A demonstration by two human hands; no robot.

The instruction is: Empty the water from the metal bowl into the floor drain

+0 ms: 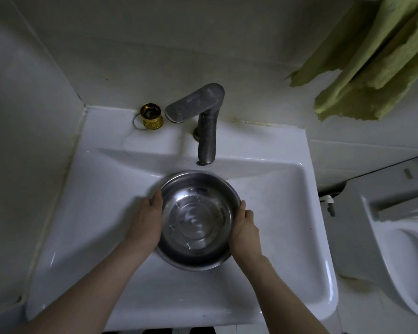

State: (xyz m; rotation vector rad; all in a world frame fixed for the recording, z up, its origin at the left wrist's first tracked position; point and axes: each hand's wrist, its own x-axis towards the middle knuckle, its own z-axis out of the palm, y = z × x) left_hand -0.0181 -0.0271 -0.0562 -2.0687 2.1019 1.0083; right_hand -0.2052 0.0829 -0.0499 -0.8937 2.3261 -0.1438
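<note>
Head view, looking down: we see the metal bowl (198,220) inside the white sink (87,213), upright, mouth up, with a shallow layer of water showing ripples over its bottom. It sits at the basin's middle, below the spout of the grey faucet (204,126), which ends just beyond the bowl's far rim without touching it.

Left hand (146,222) is curled onto the bowl's left rim, thumb over the edge and pointing away from us, the other fingers hidden below the rim. Right hand (245,230) does the same on the right rim, thumb on top, fingers tucked under. Both forearms come in from the bottom edge. We cannot tell whether the bowl is lifted or resting on the basin floor.

Room to move: bare basin on the bowl's left and right, a narrower strip toward the near rim. The sink's left edge runs along the tiled wall (29,131), so that side is closed. A small gold cup (151,116) stands on the back ledge just left of the faucet, near the corner. Right of the sink, across a dim gap, is a white toilet (396,237). A green towel (377,59) hangs at upper right, well apart from the bowl.
</note>
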